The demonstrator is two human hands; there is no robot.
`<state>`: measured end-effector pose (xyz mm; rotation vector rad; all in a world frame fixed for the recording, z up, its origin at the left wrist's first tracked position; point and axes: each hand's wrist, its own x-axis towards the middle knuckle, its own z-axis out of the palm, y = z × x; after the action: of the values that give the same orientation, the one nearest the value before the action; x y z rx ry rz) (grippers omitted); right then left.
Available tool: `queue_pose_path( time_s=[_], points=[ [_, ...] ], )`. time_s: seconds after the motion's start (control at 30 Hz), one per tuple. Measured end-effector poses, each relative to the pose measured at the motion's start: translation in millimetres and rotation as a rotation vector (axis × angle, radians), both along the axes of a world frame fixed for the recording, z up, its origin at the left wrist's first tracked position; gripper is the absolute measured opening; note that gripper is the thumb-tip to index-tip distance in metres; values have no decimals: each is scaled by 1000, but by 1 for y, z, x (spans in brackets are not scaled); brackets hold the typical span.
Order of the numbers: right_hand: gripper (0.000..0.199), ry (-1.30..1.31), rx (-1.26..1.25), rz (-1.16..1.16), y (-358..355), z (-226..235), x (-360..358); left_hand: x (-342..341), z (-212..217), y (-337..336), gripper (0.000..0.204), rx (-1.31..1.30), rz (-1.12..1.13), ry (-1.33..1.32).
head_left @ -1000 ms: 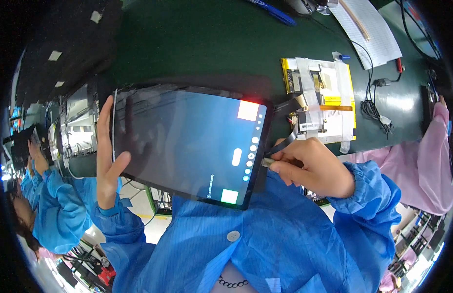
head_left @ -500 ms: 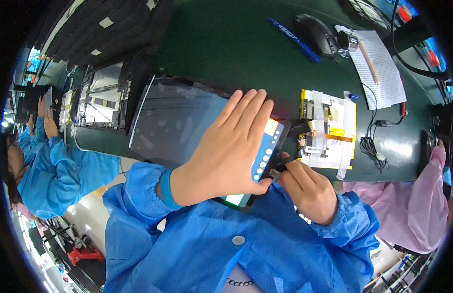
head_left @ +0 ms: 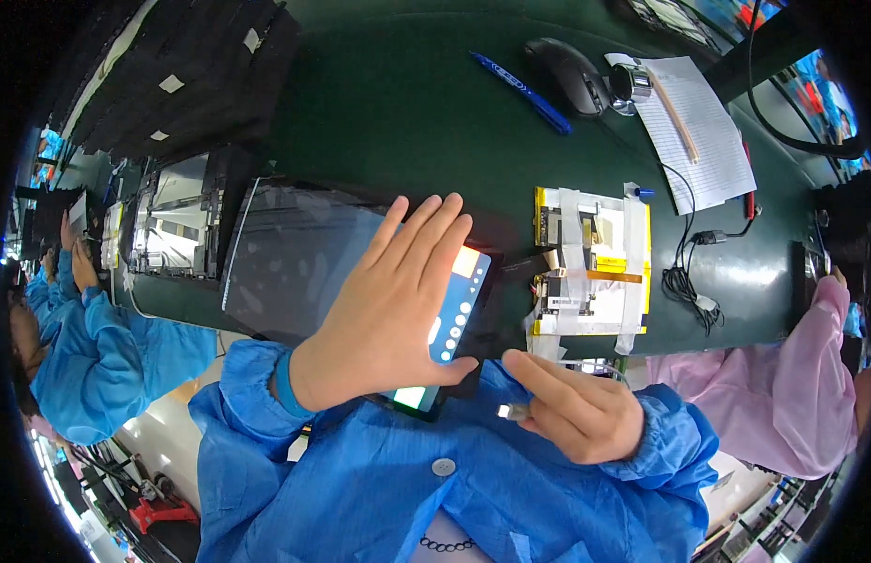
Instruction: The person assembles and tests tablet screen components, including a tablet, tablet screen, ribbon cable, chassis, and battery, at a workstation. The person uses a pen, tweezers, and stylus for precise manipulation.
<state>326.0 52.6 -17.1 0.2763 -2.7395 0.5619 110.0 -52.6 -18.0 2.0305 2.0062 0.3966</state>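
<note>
My left hand [head_left: 384, 305] lies flat across a large dark touchscreen panel [head_left: 285, 258], its fingers stretched out and the thumb spread along the near right edge. Lit blue with round white icons, part of the display [head_left: 454, 314] shows beside the hand. Just off that edge, my right hand [head_left: 585, 408] grips a small metal-tipped cable plug [head_left: 515, 411] between its fingers. A dark flat lead runs from the panel toward a taped board and battery assembly [head_left: 613, 239] on the right, with yellow edges and an orange strip.
A blue marker [head_left: 522, 92], a black mouse [head_left: 568, 77], a wristwatch [head_left: 630, 83] and lined paper [head_left: 693, 127] lie at the back. Right of the board sits a coiled black cable [head_left: 681, 286]. Device frames [head_left: 177, 220] stand left. Co-workers sit on both sides.
My right hand has drawn the plug away from the screen panel's edge, toward my body. My left hand stays flat on the panel. The whole view has shifted slightly.
</note>
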Motion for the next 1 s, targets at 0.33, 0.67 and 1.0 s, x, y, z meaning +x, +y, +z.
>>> queue_pose_path(
  time_s=[0.33,0.67,1.0],
  points=[
    [21,-23,-203,-412,3,6,30,-35,17,-57,107,96,103,-72],
    [19,-84,-55,-420,-23,-30,-19,-120,-18,-101,72,208,535,-91],
    [20,-138,-25,-433,-26,-24,-24,-122,-23,-102,78,162,435,-219]
  ],
)
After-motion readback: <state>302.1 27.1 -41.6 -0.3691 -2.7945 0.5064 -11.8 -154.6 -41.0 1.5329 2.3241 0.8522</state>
